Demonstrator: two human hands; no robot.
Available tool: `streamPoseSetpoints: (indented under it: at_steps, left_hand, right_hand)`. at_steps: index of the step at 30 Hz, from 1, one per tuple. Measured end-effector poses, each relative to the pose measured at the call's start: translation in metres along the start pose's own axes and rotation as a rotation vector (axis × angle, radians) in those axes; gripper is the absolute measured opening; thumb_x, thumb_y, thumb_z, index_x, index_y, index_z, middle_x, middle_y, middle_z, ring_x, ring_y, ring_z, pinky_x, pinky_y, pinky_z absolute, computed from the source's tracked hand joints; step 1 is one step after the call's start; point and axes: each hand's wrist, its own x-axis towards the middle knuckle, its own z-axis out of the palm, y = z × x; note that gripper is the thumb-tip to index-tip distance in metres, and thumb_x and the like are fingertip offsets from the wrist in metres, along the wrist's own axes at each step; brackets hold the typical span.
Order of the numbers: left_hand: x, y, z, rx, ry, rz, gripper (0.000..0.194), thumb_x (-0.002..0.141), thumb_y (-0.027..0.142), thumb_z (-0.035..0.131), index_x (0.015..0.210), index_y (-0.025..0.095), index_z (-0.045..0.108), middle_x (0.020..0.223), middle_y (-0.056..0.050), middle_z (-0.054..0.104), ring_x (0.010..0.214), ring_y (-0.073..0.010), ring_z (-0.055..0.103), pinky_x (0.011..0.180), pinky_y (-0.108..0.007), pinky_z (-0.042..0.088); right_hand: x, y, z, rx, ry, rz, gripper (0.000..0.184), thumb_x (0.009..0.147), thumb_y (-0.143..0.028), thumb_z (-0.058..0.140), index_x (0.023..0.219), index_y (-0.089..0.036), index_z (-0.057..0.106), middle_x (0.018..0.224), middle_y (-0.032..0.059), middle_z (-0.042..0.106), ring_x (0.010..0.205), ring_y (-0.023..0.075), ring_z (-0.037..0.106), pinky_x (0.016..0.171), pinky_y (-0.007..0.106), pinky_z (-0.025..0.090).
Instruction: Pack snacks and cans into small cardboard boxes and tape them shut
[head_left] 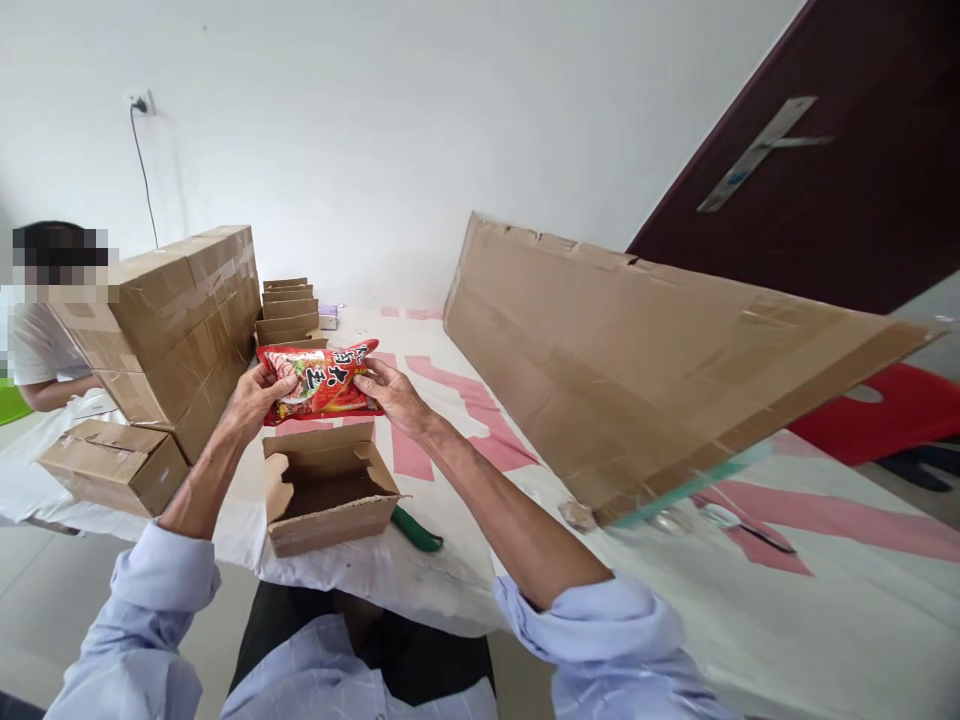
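A red food packet (321, 383) with large printed characters and a picture of food is held up between my two hands. My left hand (257, 398) grips its left end, thumb on the front. At the right end, my right hand (396, 392) pinches the packet between thumb and fingers. Below it an open cardboard box (330, 525) stands near the table's front edge, its dark inside facing up. Beside the box's right corner lies a dark green object (417, 530), partly hidden by the box.
Stacked cardboard boxes (187, 320) stand at the left, with a single box (116, 462) before them. Several open cartons (289, 312) line up behind. A large cardboard sheet (645, 370) leans across the right. Another person (49, 340) sits behind the stack.
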Motion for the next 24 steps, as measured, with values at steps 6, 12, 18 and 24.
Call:
streamPoseSetpoints:
  at_steps: [6, 12, 18, 24]
  left_hand:
    - [0.028, -0.034, -0.018, 0.015, 0.018, -0.083, 0.064, 0.046, 0.041, 0.11, 0.09, 0.015, 0.071, 0.082, -0.004, 0.079, 0.067, -0.0173, 0.075, 0.067, -0.029, 0.064]
    - [0.041, -0.064, -0.03, 0.002, 0.045, -0.164, 0.07, 0.041, 0.039, 0.111, 0.092, 0.015, 0.07, 0.082, -0.004, 0.079, 0.067, -0.0176, 0.075, 0.07, -0.031, 0.065]
    - [0.049, -0.081, -0.037, -0.009, 0.054, -0.2, 0.068, 0.043, 0.034, 0.111, 0.094, 0.017, 0.069, 0.083, -0.003, 0.079, 0.069, -0.0203, 0.078, 0.07, -0.032, 0.066]
    - [0.059, -0.095, -0.044, 0.018, 0.062, -0.227, 0.049, 0.065, 0.029, 0.105, 0.096, 0.015, 0.07, 0.085, -0.002, 0.077, 0.071, -0.0182, 0.076, 0.07, -0.032, 0.066]
  right_hand:
    - [0.021, 0.041, -0.022, -0.014, 0.005, 0.085, 0.064, 0.062, -0.048, 0.1, 0.113, -0.022, 0.071, 0.116, 0.0058, 0.08, 0.107, 0.0233, 0.075, 0.103, 0.041, 0.061]
    - [0.026, 0.071, -0.032, -0.02, 0.014, 0.13, 0.062, 0.063, -0.042, 0.099, 0.115, -0.021, 0.072, 0.118, 0.006, 0.08, 0.102, 0.021, 0.076, 0.099, 0.039, 0.062]
    - [0.028, 0.088, -0.038, -0.04, 0.021, 0.135, 0.058, 0.065, -0.043, 0.096, 0.114, -0.021, 0.074, 0.117, 0.0072, 0.081, 0.1, 0.0228, 0.077, 0.096, 0.039, 0.062]
    - [0.032, 0.096, -0.036, -0.071, 0.024, 0.12, 0.055, 0.066, -0.044, 0.092, 0.113, -0.021, 0.074, 0.114, 0.0086, 0.081, 0.1, 0.0255, 0.077, 0.095, 0.041, 0.063]
